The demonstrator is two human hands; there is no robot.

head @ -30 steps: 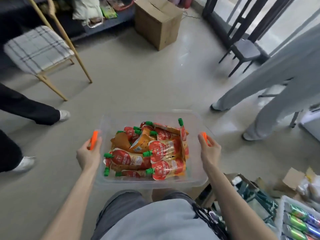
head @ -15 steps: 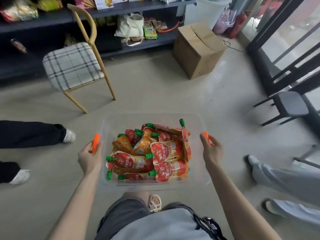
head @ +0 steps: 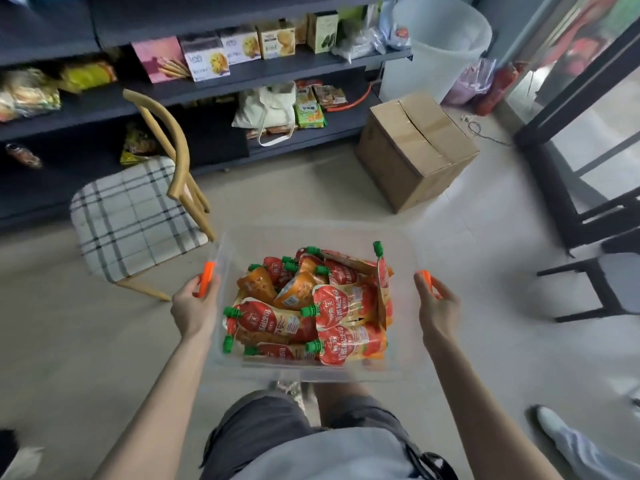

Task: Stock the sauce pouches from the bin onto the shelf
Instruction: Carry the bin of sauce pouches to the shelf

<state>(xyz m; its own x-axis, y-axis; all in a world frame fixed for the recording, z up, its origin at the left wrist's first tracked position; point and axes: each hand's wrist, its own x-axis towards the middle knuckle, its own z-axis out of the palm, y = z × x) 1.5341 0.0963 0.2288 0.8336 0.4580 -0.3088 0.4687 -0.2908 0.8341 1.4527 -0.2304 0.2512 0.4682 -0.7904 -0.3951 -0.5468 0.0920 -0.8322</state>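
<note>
I carry a clear plastic bin (head: 322, 233) in front of my waist. Several red and orange sauce pouches (head: 311, 306) with green caps lie heaped inside it. My left hand (head: 194, 306) grips the bin's left side at its orange latch (head: 207, 277). My right hand (head: 437, 306) grips the right side at the other orange latch (head: 426, 280). Dark shelves (head: 214, 88) with boxed and bagged snacks run across the top of the view, beyond the floor ahead.
A wooden chair with a plaid cushion (head: 135, 216) stands ahead on the left, before the shelves. A cardboard box (head: 415, 150) sits on the floor ahead right. Black chairs (head: 599, 271) stand at the right. Another person's shoe (head: 550, 424) shows at bottom right.
My view has swung left and up toward the shelves, which now fill the top. The chair and box have drawn nearer. Both hands keep the same grip on the bin.
</note>
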